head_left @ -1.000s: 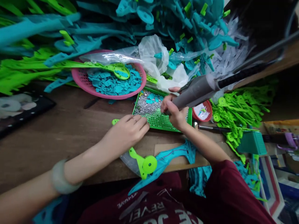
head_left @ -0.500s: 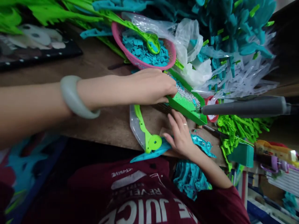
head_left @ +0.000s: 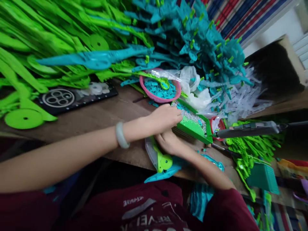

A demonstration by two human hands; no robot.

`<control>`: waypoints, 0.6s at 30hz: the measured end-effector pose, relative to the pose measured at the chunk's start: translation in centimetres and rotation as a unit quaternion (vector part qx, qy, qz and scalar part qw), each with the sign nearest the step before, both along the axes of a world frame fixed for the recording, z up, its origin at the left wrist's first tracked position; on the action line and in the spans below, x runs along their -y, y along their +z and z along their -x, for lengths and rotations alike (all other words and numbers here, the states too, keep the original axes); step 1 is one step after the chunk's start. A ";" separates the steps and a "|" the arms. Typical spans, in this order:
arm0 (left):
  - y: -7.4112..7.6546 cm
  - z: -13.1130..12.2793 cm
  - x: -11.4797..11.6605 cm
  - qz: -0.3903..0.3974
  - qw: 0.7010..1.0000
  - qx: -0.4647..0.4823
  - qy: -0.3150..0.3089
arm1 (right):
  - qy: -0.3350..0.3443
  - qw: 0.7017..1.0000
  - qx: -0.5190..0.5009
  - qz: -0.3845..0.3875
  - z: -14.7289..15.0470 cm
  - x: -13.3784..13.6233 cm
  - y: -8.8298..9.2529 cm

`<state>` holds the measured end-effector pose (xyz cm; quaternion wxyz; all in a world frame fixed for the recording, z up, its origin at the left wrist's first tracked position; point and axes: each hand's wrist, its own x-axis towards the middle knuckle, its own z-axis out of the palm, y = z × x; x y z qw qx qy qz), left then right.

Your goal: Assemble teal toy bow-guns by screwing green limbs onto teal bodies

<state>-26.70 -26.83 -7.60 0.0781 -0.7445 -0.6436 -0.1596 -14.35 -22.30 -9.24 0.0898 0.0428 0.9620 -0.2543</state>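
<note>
Lime plastic (head_left: 166, 165) lay by the near edge of the table (head_left: 131, 109) beside my right hand (head_left: 168, 141), the tray (head_left: 192, 135) cornering my left hand (head_left: 166, 118), maybe for easy reach; from afar, I couldn't tell either grip.

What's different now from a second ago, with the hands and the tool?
The right hand has let go of the grey driver, which now hangs free by the right end of the green tray. That hand has moved left and toward the body, just below the left hand; what either holds is hidden. The left hand stays by the tray's left part; the pink basket remains just beyond.
</note>
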 end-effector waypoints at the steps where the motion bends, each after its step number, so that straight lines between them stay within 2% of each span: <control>1: -0.4 -0.1 0.1 -0.013 1.000 0.001 -0.002 | -0.002 0.999 -0.026 0.028 -1.5 0.7 1.2; 4: -1.6 -0.3 0.7 -0.035 0.999 -0.001 -0.011 | 0.049 0.992 -0.095 0.070 -8.1 1.9 4.3; 5: -2.1 -0.3 0.8 -0.039 0.999 -0.002 -0.012 | 0.048 0.987 -0.138 0.066 -10.3 1.7 4.9; 6: -2.5 -0.3 1.0 -0.042 0.999 -0.003 -0.014 | -0.007 0.973 -0.226 0.040 -12.2 1.1 5.3; 7: -2.9 -0.3 1.1 -0.045 0.999 -0.002 -0.018 | -0.092 0.935 -0.342 0.007 -13.7 0.1 5.5; 8: -3.3 -0.2 1.2 -0.047 0.999 -0.001 -0.023 | -0.202 0.858 -0.472 -0.027 -14.7 -1.3 5.5; 9: -3.6 -0.2 1.3 -0.050 0.998 -0.001 -0.029 | -0.306 0.751 -0.584 -0.048 -15.4 -3.0 5.4; 10: -3.8 -0.2 1.5 -0.054 0.998 -0.001 -0.031 | -0.388 0.666 -0.636 -0.037 -15.7 -4.9 5.2; 11: -3.8 -0.4 1.7 -0.064 0.998 -0.004 -0.030 | -0.445 0.627 -0.640 0.009 -15.7 -6.8 5.0; 12: -3.7 -0.8 2.1 -0.075 0.997 -0.008 -0.025 | -0.472 0.628 -0.614 0.072 -15.5 -8.7 4.9; 13: -3.4 -1.4 2.6 -0.090 0.996 -0.008 -0.020 | -0.466 0.654 -0.581 0.132 -15.1 -10.4 4.8; 16: -2.5 -4.1 5.7 -0.109 0.992 0.047 -0.052 | -0.361 0.778 -0.432 0.278 -12.9 -13.3 5.1; 18: -2.5 -5.9 8.4 -0.087 0.983 0.115 -0.110 | -0.280 0.844 -0.337 0.308 -10.8 -13.7 5.4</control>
